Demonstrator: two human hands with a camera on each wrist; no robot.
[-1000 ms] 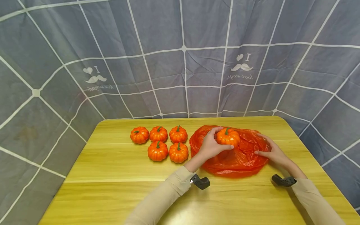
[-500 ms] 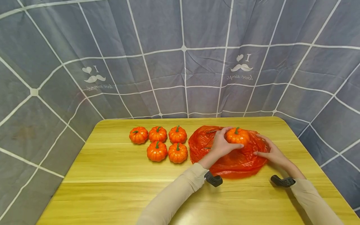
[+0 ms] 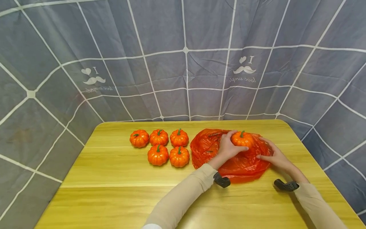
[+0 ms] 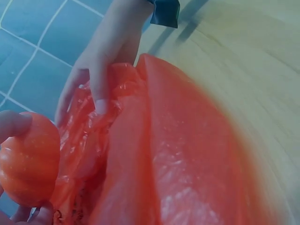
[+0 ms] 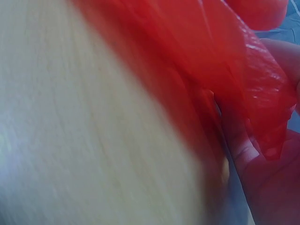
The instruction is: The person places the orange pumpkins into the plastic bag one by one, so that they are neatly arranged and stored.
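Observation:
My left hand [image 3: 227, 149] holds a small orange pumpkin [image 3: 243, 140] with a green stem, thumb on the near side and fingers behind it. The pumpkin is over the right half of a crumpled red plastic bag [image 3: 234, 170]. In the left wrist view the pumpkin [image 4: 30, 164] shows at the left edge, between thumb and fingers. At the bag's right side, my right hand [image 3: 278, 158] grips the plastic, thumb on top. The right wrist view shows the thin red film [image 5: 269, 93] draped across that palm. Dark marks show on the bag's left part.
Left of the bag stand several more orange pumpkins [image 3: 179, 156] in two rows on the wooden table [image 3: 114, 197]. A grey curtain [image 3: 160, 73] with white grid lines hangs behind the table and along its sides.
My left hand has moved right across the bag with the pumpkin, slowing in the last half second. The right hand has stayed at the bag's right side.

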